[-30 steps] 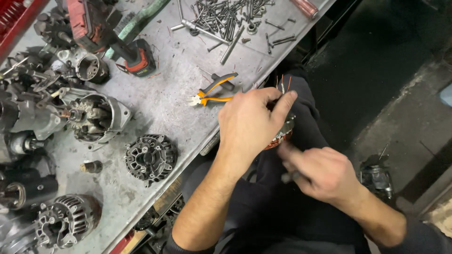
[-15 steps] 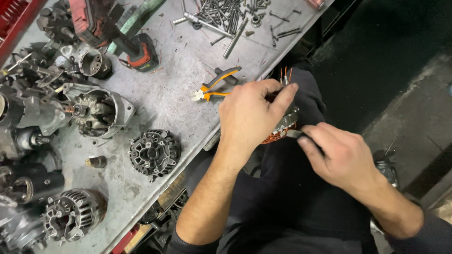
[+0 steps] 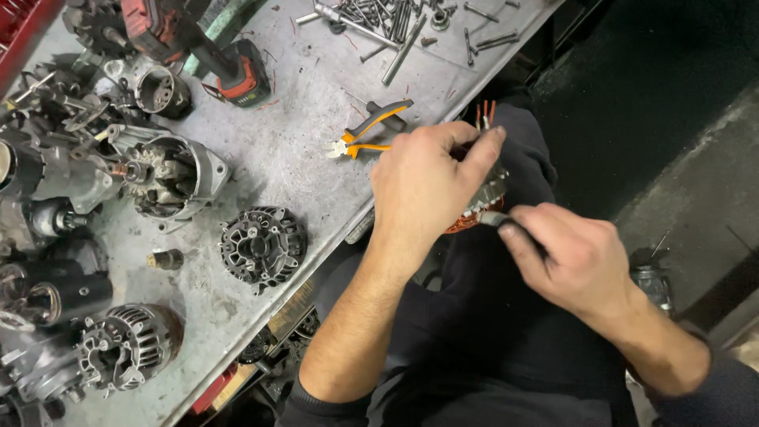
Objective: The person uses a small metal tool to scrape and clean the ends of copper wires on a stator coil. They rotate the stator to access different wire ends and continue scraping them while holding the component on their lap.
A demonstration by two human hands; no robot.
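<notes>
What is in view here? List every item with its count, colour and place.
workbench: one, grey metal, upper left.
pliers: one, orange and grey handles, near the bench edge.
bolts and screws: many, steel, heaped at the top.
power drill: one, red and black, top left.
round finned cover: one, black, bench centre.
open alternator housing: one, silver, left of centre.
alternator: one, silver and black, bottom left.
small stub part: one, dark, beside the cover.
stator with copper winding: one, held over the lap.
left hand: grips the stator.
right hand: holds a slim tool against the stator.
</notes>
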